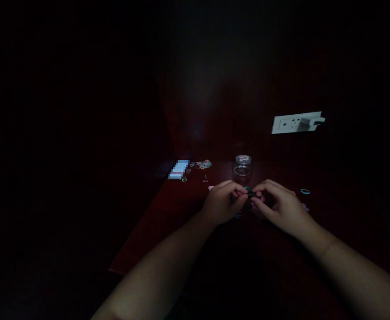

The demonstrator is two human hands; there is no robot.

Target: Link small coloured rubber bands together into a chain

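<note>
My left hand and my right hand meet over the red-brown table, fingertips almost touching. Between them, pinched by thumb and fingers of both hands, is a small green band that looks like a hair tie; the fingers cover part of it. Pink and purple bands lie below the hands, dim and partly hidden. A few blue ones show under my left hand. Just behind the hands stands a clear round jar with its lid on.
A lit phone lies at the table's left edge. Beside it is a heap of pale coloured bands. A single blue ring lies to the right. On the wall is a white socket with a plug in it. The surroundings are very dark.
</note>
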